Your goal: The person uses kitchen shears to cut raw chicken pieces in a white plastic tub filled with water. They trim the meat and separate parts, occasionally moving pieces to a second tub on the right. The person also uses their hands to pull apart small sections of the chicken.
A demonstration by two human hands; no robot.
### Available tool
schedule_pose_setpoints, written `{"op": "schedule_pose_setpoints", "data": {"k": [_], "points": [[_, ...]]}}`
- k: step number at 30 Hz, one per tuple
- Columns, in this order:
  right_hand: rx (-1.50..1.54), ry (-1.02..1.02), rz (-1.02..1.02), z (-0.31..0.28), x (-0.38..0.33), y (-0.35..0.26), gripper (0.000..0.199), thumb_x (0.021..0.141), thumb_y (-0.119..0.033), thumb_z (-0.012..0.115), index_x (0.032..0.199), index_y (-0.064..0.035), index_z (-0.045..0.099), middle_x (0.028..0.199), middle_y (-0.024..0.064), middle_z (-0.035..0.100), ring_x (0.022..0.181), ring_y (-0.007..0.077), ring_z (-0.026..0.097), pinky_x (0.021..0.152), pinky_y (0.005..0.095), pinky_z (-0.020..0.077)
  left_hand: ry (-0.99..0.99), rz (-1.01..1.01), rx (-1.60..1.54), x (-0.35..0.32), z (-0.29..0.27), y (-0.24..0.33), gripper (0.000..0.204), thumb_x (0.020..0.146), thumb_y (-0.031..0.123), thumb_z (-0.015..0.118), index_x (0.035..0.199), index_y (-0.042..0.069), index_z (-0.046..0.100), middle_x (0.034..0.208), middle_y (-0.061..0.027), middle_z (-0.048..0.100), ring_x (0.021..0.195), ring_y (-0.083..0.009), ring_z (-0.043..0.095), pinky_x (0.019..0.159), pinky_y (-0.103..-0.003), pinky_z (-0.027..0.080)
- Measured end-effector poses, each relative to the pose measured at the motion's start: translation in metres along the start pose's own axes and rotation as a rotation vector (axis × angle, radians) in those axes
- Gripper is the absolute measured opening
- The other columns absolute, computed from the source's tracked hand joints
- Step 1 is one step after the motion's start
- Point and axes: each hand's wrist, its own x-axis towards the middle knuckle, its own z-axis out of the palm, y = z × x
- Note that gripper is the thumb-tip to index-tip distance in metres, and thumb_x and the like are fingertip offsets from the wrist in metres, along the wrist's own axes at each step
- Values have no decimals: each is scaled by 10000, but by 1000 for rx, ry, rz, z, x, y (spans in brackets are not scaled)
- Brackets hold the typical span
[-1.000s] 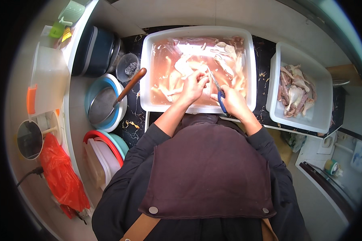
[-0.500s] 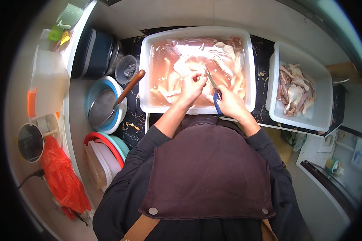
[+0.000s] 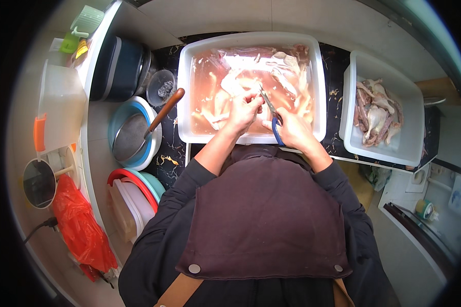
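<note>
A large white tub (image 3: 320, 92) of pinkish water stands before me, with pale raw poultry pieces (image 3: 232, 86) lying in it. My right hand (image 3: 295, 132) grips a pair of scissors (image 3: 277, 124) with blue handles, its blades pointing up and left over the tub. Beside the blade tips, my left hand (image 3: 244, 112) is closed in a pinch above the water; what lies between its fingertips is too small to make out. Glare off the water hides part of the poultry.
To the right, a second white tub (image 3: 349, 110) holds dark-pink poultry pieces (image 3: 376, 113). On the left are a strainer (image 3: 130, 137) with a wooden handle (image 3: 166, 112) on a blue-and-white basin, a clear bowl (image 3: 159, 84) with a steel scrubber, and stacked basins (image 3: 119, 176).
My hands have barely moved; the left fingers shift slightly near the blade tips. The scissors stay in my right hand.
</note>
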Motion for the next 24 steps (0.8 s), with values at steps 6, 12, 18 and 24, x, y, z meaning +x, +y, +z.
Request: {"op": "schedule_pose_setpoints", "data": {"k": [6, 12, 18, 24], "points": [[93, 5, -3, 15, 8, 22, 529, 870, -493, 732, 862, 23, 617, 762, 216, 680, 777, 368, 696, 695, 459, 501, 33, -94, -29, 8, -6, -5, 126, 959, 77, 632, 1032, -18, 668, 866, -49, 661, 713, -105, 608, 690, -261, 535], [791, -152, 309, 23, 8, 47, 353, 955, -328, 706, 844, -37, 540, 595, 17, 544, 420, 98, 518, 370, 245, 410, 42, -29, -220, 25, 6, 24, 107, 976, 84, 609, 1011, -12, 639, 873, -68, 654, 738, -156, 649, 715, -302, 578], [1014, -141, 368, 11, -7, 59, 253, 996, -291, 579, 905, -55, 564, 616, 26, 585, 457, 131, 587, 364, 232, 359, -241, 5, -521, 29, 168, 92, 201, 930, 176, 693, 1049, 30, 623, 938, -81, 649, 814, -147, 652, 710, -316, 572], [1140, -69, 417, -4, -25, 80, 250, 1017, -279, 544, 985, -33, 570, 639, 37, 580, 469, 130, 573, 354, 218, 333, -294, 222, 84, 70, 189, 34, 392, 948, 228, 681, 1298, 69, 606, 1261, -109, 627, 1148, -248, 612, 978, -375, 497]]}}
